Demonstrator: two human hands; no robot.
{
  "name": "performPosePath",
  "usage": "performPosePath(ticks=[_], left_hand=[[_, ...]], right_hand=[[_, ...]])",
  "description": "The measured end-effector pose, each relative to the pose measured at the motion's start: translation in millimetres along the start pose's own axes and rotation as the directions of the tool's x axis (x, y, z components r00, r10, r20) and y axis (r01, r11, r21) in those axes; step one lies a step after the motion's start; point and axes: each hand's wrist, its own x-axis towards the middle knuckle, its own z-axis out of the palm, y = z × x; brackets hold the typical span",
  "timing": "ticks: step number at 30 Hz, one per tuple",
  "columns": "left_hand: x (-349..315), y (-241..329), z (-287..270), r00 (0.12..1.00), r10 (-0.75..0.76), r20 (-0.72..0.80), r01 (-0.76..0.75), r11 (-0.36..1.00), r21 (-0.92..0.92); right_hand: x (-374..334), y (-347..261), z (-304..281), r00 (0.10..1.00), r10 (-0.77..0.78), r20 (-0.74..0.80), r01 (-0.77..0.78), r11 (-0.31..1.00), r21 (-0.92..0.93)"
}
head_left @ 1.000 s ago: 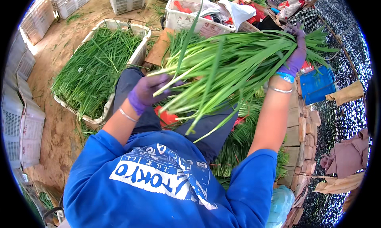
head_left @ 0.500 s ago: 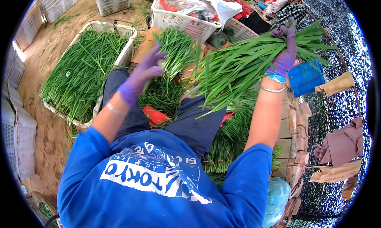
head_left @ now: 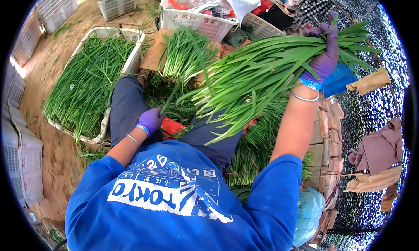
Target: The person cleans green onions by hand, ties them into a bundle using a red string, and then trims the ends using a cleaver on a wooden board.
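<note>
My right hand (head_left: 326,54), in a purple glove, is raised at the right and wrapped round a large bunch of garlic chives (head_left: 262,72). The pale stem ends fan out toward my lap, and the leaf tips stick out past the hand. My left hand (head_left: 150,121), also gloved, is closed low by my left thigh, with a few green blades (head_left: 171,98) slanting up from it. Beyond my knees a smaller pile of chives (head_left: 185,54) lies on a brown board (head_left: 153,54). Loose trimmings (head_left: 168,98) lie between my legs, near a red piece (head_left: 173,128).
A white crate (head_left: 139,54) full of chives stands at my left. More chives (head_left: 244,166) are stacked by my right thigh. Another crate (head_left: 196,24) with bags stands ahead. Bricks (head_left: 334,137) and dark netting (head_left: 371,102) line the right, beside a blue container (head_left: 339,80).
My left hand has dropped from beside the small pile to near my lap and closed on some blades. The bunch in my right hand has shifted slightly, still held.
</note>
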Motion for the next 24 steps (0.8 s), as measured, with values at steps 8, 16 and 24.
performPosePath(ticks=[8,16,24], left_hand=[[-10,109,-61,0.830,0.436,-0.346,-0.517,0.372,-0.771],[-20,89,-93,0.707,0.359,-0.610,-0.698,0.214,-0.683],[-70,-44,-40,0.963,0.268,0.006,-0.199,0.730,-0.653]], right_hand=[[-8,7,3,1.000,0.026,0.009,-0.026,0.998,-0.058],[-37,52,69,0.989,0.072,0.130,-0.027,0.947,-0.320],[-52,86,48,0.772,-0.259,0.580,0.588,0.637,-0.499]])
